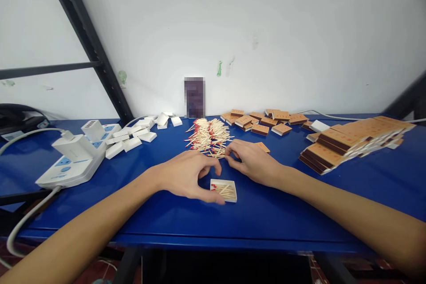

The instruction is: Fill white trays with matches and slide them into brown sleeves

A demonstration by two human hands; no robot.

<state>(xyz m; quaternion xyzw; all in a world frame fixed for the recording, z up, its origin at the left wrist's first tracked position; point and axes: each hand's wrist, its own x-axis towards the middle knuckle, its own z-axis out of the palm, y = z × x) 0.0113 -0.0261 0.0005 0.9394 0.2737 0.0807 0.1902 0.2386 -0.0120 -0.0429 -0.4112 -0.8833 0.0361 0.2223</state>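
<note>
My left hand (188, 176) curls around the left side of a small white matchbox tray (225, 190) that holds a few red-tipped matches; thumb and fingers grip its edge on the blue table (140, 213). My right hand (252, 161) rests just behind it at the near edge of a loose pile of matches (209, 136), fingertips pinched at the sticks. Whether it has matches between them I cannot make out.
Several empty white trays (133, 135) lie at the back left beside a white power strip (75, 159) with plugs and cables. Brown matchbox sleeves (262, 122) are scattered behind; stacked flat sleeves (349, 142) fill the right. A black frame bar stands at the left.
</note>
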